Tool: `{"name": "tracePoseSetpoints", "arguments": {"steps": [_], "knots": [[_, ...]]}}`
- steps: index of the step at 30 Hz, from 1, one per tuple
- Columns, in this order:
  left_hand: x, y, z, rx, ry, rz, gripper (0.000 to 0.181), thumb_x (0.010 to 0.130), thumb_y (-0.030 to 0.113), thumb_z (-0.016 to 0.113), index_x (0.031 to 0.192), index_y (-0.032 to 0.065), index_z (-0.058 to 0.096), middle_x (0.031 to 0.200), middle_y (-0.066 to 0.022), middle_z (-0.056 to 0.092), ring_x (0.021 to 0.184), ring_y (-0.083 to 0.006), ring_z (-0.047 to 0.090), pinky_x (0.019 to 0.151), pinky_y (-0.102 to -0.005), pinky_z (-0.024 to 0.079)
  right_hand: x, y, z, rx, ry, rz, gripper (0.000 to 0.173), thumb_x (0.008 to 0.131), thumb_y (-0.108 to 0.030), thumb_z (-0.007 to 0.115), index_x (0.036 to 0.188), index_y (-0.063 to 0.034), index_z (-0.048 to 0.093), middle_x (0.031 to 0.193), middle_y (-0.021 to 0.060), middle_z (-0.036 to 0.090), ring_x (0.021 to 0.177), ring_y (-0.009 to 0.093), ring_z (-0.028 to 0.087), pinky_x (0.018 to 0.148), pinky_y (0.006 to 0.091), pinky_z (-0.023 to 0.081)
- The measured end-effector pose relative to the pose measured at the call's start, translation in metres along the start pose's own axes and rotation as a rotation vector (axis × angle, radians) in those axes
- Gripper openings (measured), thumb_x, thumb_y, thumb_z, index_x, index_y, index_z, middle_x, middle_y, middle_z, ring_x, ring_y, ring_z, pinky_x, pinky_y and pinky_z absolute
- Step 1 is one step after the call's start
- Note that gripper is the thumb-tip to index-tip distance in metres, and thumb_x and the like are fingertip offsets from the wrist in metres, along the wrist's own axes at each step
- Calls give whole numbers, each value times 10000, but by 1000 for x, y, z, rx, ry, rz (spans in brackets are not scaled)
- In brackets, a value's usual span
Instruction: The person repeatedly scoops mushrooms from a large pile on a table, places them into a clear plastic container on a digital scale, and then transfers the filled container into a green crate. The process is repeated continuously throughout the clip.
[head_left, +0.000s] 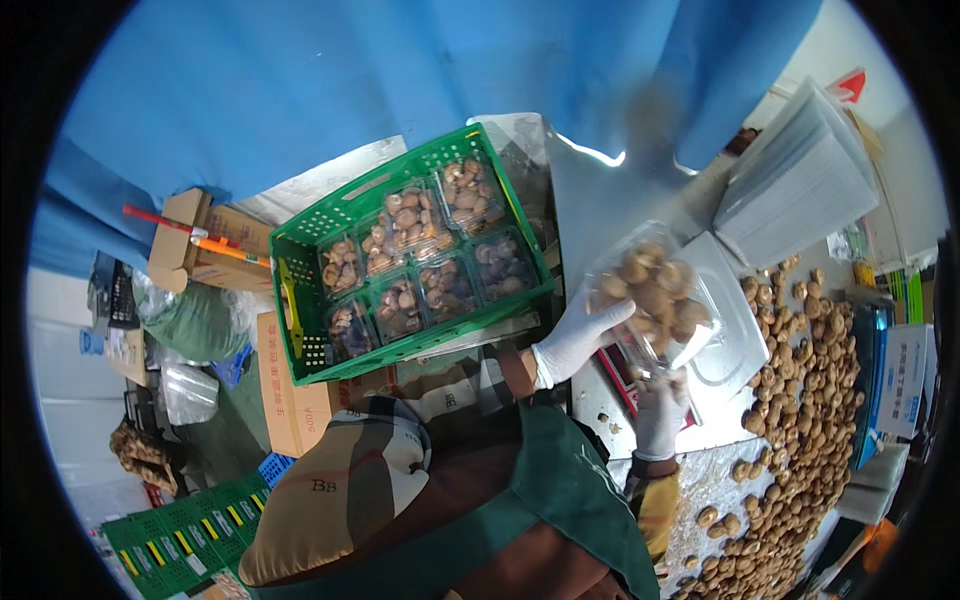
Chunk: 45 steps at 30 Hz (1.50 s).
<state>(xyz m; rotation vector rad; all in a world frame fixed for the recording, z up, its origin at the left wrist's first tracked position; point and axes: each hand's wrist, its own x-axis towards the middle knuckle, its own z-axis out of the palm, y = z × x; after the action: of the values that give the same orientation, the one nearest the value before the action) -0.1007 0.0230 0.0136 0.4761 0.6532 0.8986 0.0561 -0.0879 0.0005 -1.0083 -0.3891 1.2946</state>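
A clear plastic clamshell box of brown mushrooms (654, 289) is between my white-gloved hands, above the edge of a kitchen scale with a steel pan (731, 360). My left hand (577, 337) grips the box's near left side, thumb on top. My right hand (661, 412) holds its near edge by the fingertips. Left of my hands stands a green plastic crate (409, 360) with several filled mushroom boxes (448, 289); one box (411, 216) lies on top of others. Loose mushrooms (802, 405) are spread over the table on the right.
A tall stack of clear plastic containers (802, 172) stands beyond the scale. A blue curtain (375, 75) hangs behind the table. Cardboard boxes (289, 390) are left of the crate, and green crates (180, 532) lie at the lower left. A blue-white carton (904, 375) sits at the far right.
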Motion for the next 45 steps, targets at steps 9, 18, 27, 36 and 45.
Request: {"name": "tracePoseSetpoints", "arguments": {"steps": [9, 18, 27, 36, 45], "knots": [[-34, 104, -173, 352, 920, 742, 598, 829, 202, 783, 1259, 33, 404, 1161, -83, 508, 1049, -175, 498, 939, -338, 430, -2, 20, 22, -462, -210, 174, 393, 953, -20, 581, 1324, 63, 482, 1175, 146, 633, 1062, 210, 634, 952, 309, 498], [-81, 205, -484, 920, 1224, 472, 620, 880, 188, 692, 1426, 85, 416, 1250, -125, 597, 924, -258, 619, 798, -348, 492, -50, 15, -48, -495, 155, 131, 296, 1004, -143, 518, 1225, 47, 566, 1031, 135, 689, 877, 181, 681, 818, 306, 566], [110, 193, -297, 1937, 884, 844, 500, 897, 188, 634, 1364, 69, 500, 1371, -161, 518, 1297, -397, 415, 1099, -499, 320, -98, 24, -64, -392, 407, 125, 294, 1004, -125, 516, 1230, 53, 578, 1063, 143, 688, 910, 180, 685, 844, 278, 539], [253, 115, 213, 1294, -416, 1355, 379, 958, 144, 587, 1314, 21, 551, 1306, -173, 595, 1223, -327, 551, 1030, -378, 425, -121, 25, -72, -438, 511, 84, 328, 998, -143, 538, 1267, 43, 562, 1096, 135, 686, 950, 162, 668, 854, 279, 531], [421, 106, 310, 1812, -749, 802, 358, 967, 278, 568, 1205, 26, 657, 1122, -140, 699, 1062, -250, 639, 920, -321, 474, -172, 42, -111, -150, 789, -60, 340, 982, -141, 565, 1250, 68, 562, 1088, 141, 675, 924, 175, 668, 874, 289, 533]]}}
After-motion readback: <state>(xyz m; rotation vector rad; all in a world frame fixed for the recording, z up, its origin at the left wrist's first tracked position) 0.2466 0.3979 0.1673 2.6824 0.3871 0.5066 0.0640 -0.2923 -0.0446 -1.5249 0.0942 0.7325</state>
